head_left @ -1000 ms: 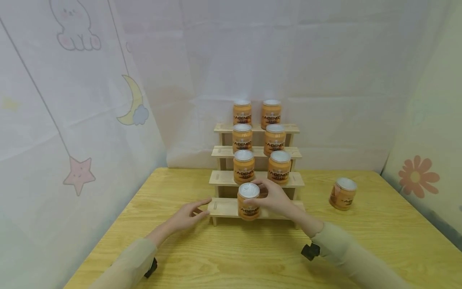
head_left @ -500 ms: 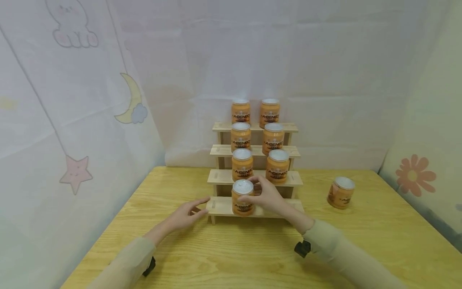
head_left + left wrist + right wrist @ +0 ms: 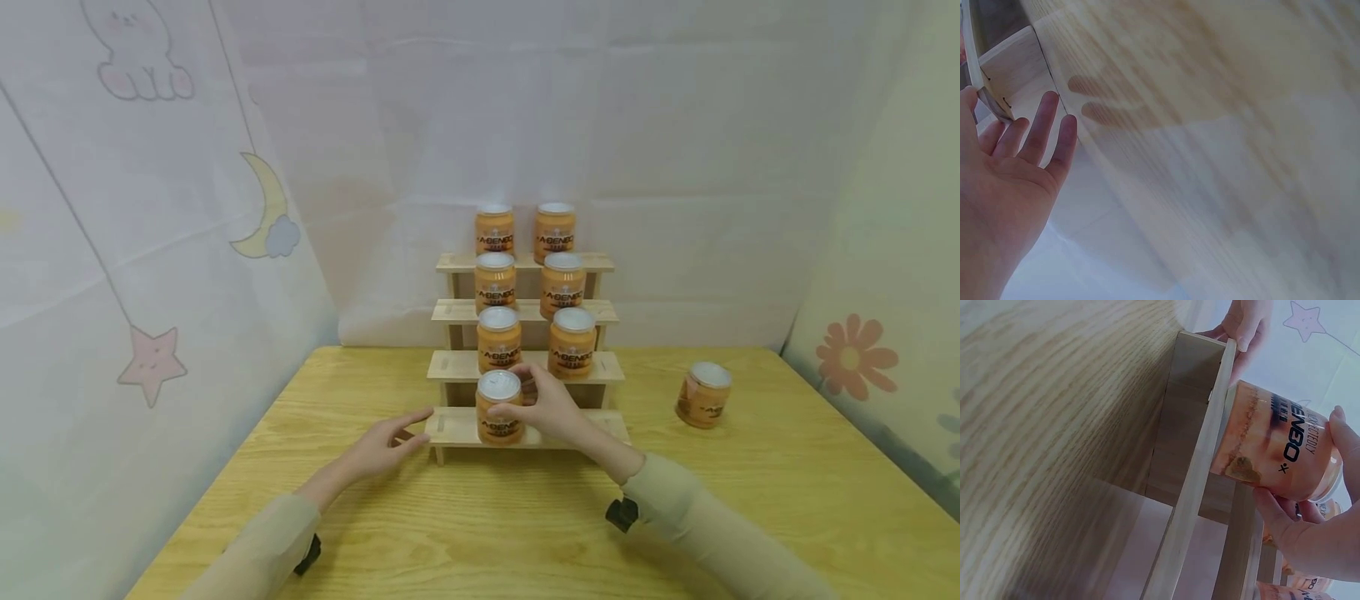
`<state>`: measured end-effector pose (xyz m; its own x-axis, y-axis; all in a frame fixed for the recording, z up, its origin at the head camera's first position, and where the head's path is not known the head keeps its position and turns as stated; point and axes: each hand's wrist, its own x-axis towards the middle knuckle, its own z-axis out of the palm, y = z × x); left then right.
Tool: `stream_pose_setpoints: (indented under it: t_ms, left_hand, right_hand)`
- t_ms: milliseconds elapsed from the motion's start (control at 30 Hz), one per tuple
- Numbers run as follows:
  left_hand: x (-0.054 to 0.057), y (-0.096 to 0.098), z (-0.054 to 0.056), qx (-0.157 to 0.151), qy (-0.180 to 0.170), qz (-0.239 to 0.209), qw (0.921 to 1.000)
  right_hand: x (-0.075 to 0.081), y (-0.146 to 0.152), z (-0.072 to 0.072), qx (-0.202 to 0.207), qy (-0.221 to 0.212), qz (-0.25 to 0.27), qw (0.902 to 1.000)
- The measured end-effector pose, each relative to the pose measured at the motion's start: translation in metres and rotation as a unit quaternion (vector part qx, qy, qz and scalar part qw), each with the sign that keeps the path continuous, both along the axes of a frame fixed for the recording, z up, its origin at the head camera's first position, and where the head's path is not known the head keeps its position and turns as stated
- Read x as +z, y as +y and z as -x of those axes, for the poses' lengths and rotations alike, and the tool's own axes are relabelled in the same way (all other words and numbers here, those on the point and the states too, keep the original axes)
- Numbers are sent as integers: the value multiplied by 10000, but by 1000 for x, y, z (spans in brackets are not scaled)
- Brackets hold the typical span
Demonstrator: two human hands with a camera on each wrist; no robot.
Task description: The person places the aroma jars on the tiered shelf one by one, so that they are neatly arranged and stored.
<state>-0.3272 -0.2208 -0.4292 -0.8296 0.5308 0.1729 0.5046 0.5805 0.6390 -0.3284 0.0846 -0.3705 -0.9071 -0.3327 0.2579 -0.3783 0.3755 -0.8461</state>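
An orange jar (image 3: 493, 427) with a silvery lid and dark lettering stands upright at the front of the lowest step of a wooden tiered rack (image 3: 453, 425). My right hand (image 3: 553, 410) grips it from the right side, thumb in front and fingers behind. In the right wrist view the jar (image 3: 1272, 440) has its base at the step's board. My left hand (image 3: 381, 447) is at the left end of that step, fingers extended and touching the board's end. The left wrist view shows the left palm (image 3: 1010, 194) beside the board corner, holding no jar.
Pairs of matching jars, such as this one (image 3: 573, 343), fill the three upper steps. One more jar (image 3: 703, 396) stands apart on the wooden table (image 3: 480, 525), right of the rack. A white cloth backdrop (image 3: 675, 125) hangs behind.
My right hand has brought the jar slightly back and left on the lowest step and still grips it. The left hand keeps its place at the step's end. The view has shifted a little.
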Motion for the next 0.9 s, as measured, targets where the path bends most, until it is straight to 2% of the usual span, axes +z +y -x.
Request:
stream_pose_setpoints:
  t_ms: [133, 367, 567, 700, 900]
  left_hand:
    - [0, 0, -1, 73, 6, 43, 10000]
    - [0, -1, -1, 166, -93, -1, 9998]
    - [-2, -2, 0, 83, -15, 26, 10000]
    - [-2, -3, 0, 18, -48, 10, 10000]
    - [-2, -3, -1, 156, -148, -5, 9998]
  right_hand:
    - [0, -1, 0, 52, 104, 4, 9999]
    - [0, -1, 2, 3, 39, -117, 9999]
    - [0, 1, 3, 6, 10, -355, 9994]
    - [2, 7, 1, 67, 50, -619, 9980]
    - [5, 23, -3, 167, 216, -700, 9972]
